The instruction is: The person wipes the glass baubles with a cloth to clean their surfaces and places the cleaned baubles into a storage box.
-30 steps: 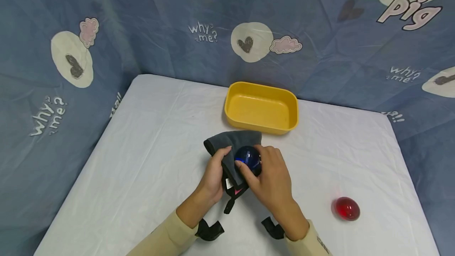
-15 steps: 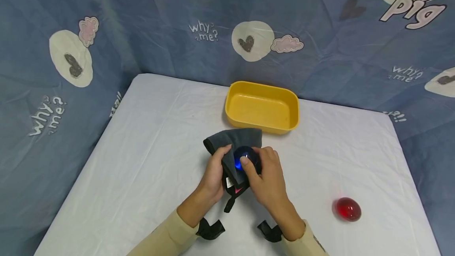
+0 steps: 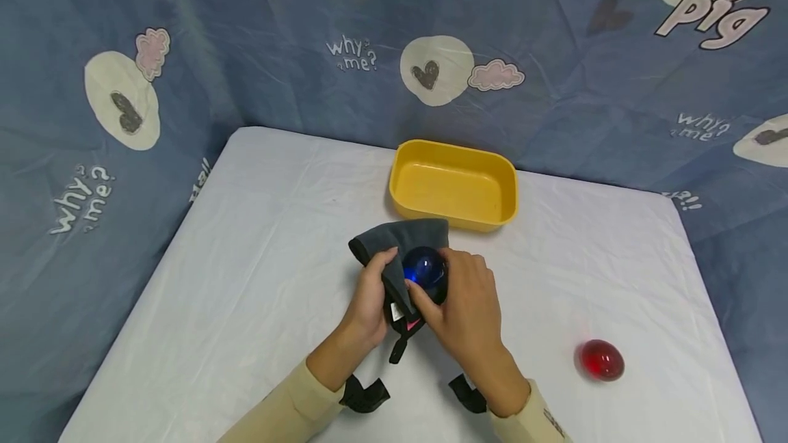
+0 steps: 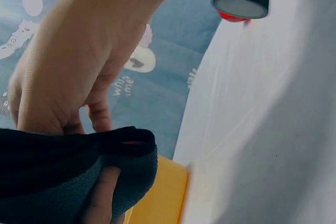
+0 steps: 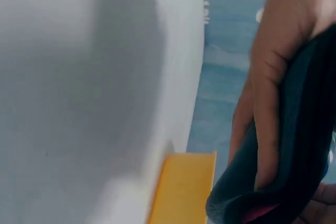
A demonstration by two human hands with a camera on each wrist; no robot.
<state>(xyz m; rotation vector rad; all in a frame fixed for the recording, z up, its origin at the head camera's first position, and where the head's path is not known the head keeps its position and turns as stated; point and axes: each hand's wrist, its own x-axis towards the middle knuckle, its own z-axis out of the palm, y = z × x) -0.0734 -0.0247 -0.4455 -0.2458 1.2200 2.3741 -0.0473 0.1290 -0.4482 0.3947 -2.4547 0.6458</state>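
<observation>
Plainly, both hands are working close together over the white table (image 3: 295, 258), forearms reaching forward from the near edge and angling inward. The left hand (image 3: 369, 296) grips the grey cloth (image 3: 394, 234) by its left side, thumb laid on top and pointing away from the person. The right hand (image 3: 470, 306) is clamped on the blue ball (image 3: 425, 265), its thumb across the near side and its fingers bent over the far right side (the fingertips are partly hidden in the head view).

The cloth is folded, with its long axis running roughly away from the person: the wide dark-edged end faces the yellow bin (image 3: 453, 186), while the narrow end, with a black loop (image 3: 399, 349), points back between the wrists. The ball, being round, has no long axis; it sits against the cloth's upper face, right of the left thumb. The bin lies just beyond the cloth, its length running left to right. A red ball (image 3: 602, 360) rests on the table, well apart from the right hand.
</observation>
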